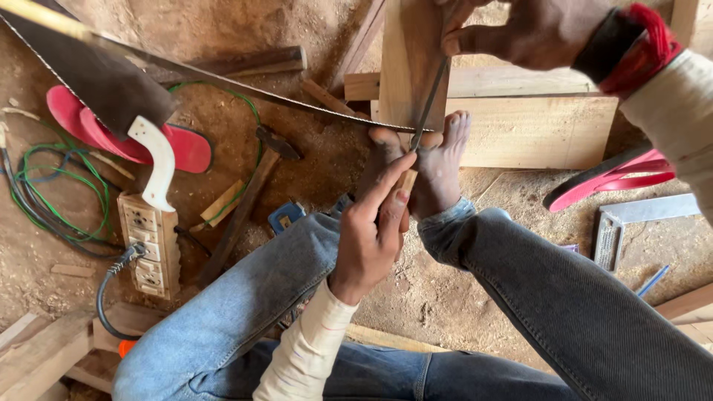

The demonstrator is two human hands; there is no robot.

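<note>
No packages, labels, signs or screens show anywhere in my view — none on the ground at nine o'clock, none by the boards at twelve, none at three o'clock.

Soft, even daylight, warm cast, moderately bright. No hard shadows; only faint diffuse shade under the jeans and around the feet. No glare, mild highlight on the white saw handle. Centre sharp, sawdust grain visible. Wide-angle stretch at edges; nearest sleeve and top-left corner slightly soft.
</note>
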